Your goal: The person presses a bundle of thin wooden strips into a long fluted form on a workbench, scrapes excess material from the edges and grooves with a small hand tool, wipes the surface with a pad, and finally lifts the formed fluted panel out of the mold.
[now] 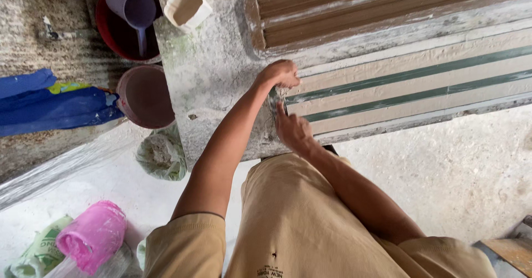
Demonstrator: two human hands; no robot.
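A long mould (pixel 421 89) filled with wet beige plaster and crossed by two green strips lies along a grey worktable (pixel 216 73). My left hand (pixel 281 73) is curled into a fist at the mould's left end. My right hand (pixel 292 131) is just below it, fingers stretched up along the same end. Between the two hands a small grey metal blade (pixel 275 99) stands against the end of the mould, and both hands seem to hold it. Most of the blade is hidden by my fingers.
A brown ribbed mould (pixel 388 6) lies behind the filled one. Left of the table stand a red bucket (pixel 111 31) with a purple scoop (pixel 134 6), a brown bucket (pixel 145 96) and a white tub (pixel 187 6). Blue cloth (pixel 50 106), a filled bag (pixel 162 156) and a pink container (pixel 93 235) lie on the floor.
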